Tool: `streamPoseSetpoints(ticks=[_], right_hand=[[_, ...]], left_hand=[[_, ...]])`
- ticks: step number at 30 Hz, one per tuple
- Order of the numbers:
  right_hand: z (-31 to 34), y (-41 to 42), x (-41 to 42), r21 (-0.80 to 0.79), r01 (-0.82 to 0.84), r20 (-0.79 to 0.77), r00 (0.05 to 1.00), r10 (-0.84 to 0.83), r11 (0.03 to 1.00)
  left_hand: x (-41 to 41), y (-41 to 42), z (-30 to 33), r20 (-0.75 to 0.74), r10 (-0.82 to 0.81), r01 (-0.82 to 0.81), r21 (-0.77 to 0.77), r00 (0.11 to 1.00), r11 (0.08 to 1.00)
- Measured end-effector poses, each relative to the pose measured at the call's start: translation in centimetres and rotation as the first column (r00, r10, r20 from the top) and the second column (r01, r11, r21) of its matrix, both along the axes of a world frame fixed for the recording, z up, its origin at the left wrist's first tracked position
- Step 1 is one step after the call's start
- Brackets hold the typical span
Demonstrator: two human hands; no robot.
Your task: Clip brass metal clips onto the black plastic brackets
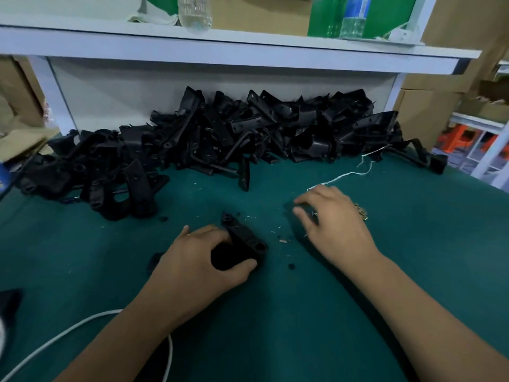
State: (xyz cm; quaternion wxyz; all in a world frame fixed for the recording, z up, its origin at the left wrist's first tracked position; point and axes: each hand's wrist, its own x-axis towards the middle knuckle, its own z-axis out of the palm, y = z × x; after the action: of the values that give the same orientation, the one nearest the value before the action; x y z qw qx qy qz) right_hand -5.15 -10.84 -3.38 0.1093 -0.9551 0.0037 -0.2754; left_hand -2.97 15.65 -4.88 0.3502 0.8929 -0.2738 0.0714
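On the green mat, my left hand (201, 260) grips a black plastic bracket (243, 238), thumb and fingers curled round its lower body. Its arm with a round hole sticks out toward the upper left. My right hand (333, 219) hovers palm down to the right, fingers bent over the mat, blurred. A few brass clips (361, 211) peek out past its far edge. I cannot tell whether the fingers pinch a clip. A big heap of black brackets (220, 136) lies along the back of the bench.
A white shelf (248, 48) with two water bottles overhangs the heap. A white cable (82, 326) curls at the near left. White string (355, 172) trails behind my right hand. Small black scraps and shavings dot the green mat (330, 299). Cardboard boxes stand at both sides.
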Motion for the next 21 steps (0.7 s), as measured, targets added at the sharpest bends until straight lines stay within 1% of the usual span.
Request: streamPoseSetpoints(ticks=[1, 3, 7, 9, 12, 14, 18, 20, 21], right_hand=[[-0.3, -0.5, 0.1, 0.004, 0.077, -0.015, 0.997, -0.077, 0.997], [-0.7, -0.9, 0.2, -0.030, 0.148, -0.071, 0.986, -0.150, 0.989], [-0.4, -0.1, 0.8, -0.129, 0.175, -0.097, 0.977, -0.188, 0.976], [-0.3, 0.1, 0.9, -0.119, 0.191, -0.112, 0.972, -0.205, 0.974], [-0.4, -0.5, 0.7, -0.064, 0.227, -0.141, 0.962, -0.234, 0.972], [-0.5, -0.9, 0.5, -0.037, 0.228, -0.166, 0.959, -0.231, 0.973], [-0.7, -1.0, 0.4, -0.016, 0.189, -0.221, 0.957, -0.188, 0.982], [-0.7, -0.8, 0.3, 0.049, 0.139, -0.191, 0.973, -0.127, 0.989], [-0.6, -0.6, 0.3, 0.107, 0.112, -0.166, 0.982, -0.094, 0.988]], left_hand=[[-0.1, 0.0, 0.1, -0.012, -0.006, 0.006, 0.023, 1.000, 1.000], [-0.1, -0.1, 0.2, -0.018, 0.011, -0.009, 0.086, 1.000, 0.996], [-0.5, -0.7, 0.2, 0.089, 0.134, -0.150, 0.211, 0.987, 0.966], [-0.8, -1.1, 0.1, 0.118, 0.173, -0.199, 0.264, 0.978, 0.944], [-1.0, -1.3, 0.1, 0.126, 0.184, -0.214, 0.290, 0.975, 0.933], [-1.0, -1.3, 0.1, 0.130, 0.180, -0.211, 0.289, 0.975, 0.934], [-1.3, -1.4, 0.2, 0.177, 0.187, -0.239, 0.349, 0.966, 0.906], [-1.3, -1.3, 0.3, 0.200, 0.198, -0.257, 0.339, 0.960, 0.905], [-1.2, -1.2, 0.3, 0.200, 0.192, -0.249, 0.323, 0.961, 0.913]])
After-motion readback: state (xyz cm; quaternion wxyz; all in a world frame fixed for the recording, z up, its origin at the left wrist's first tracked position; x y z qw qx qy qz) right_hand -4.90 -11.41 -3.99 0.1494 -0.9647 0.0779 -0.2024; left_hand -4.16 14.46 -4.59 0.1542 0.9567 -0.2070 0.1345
